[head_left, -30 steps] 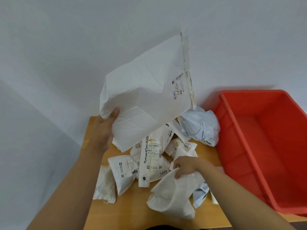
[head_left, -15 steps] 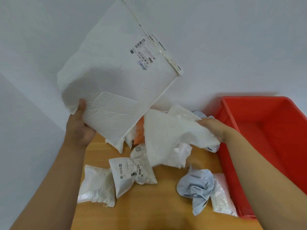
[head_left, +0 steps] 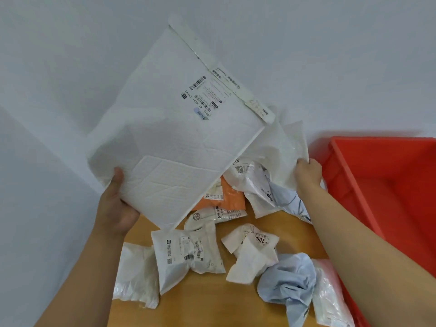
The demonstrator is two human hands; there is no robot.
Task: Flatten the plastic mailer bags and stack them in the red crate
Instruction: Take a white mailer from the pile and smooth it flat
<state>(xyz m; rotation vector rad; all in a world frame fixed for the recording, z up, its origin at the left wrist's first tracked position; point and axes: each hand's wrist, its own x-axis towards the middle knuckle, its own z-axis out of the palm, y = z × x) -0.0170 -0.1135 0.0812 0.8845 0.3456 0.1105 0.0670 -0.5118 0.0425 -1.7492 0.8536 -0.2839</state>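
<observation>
Nearest the camera, a crumpled pale blue bag (head_left: 289, 283) lies on the wooden surface (head_left: 207, 305), touching a clear pinkish bag (head_left: 330, 296) that sits just beside the wall of the red crate (head_left: 387, 185). To their left are a folded white mailer (head_left: 252, 253) with a printed label, a white labelled mailer (head_left: 186, 253) lying tilted, and a shiny white bag (head_left: 134, 277) at the surface's left edge.

Both forearms reach in from below. The left hand (head_left: 115, 208) grips the lower corner of a large white padded mailer (head_left: 169, 133), thumb on its front face and the other fingers hidden behind it; the mailer is lifted off the surface, tilted, with its shipping label and sealing flap at the upper right.

Beyond it, partly hidden under its lower edge, an orange mailer (head_left: 226, 199) and a small white bag (head_left: 212, 215) with a round logo lie in the pile. The right hand (head_left: 308, 172) is curled around the edge of a crumpled white mailer (head_left: 276, 166), holding it up near the crate's left rim. The crate stands at the right, and no bag is visible in the part of it in view.

A plain pale wall rises behind.
</observation>
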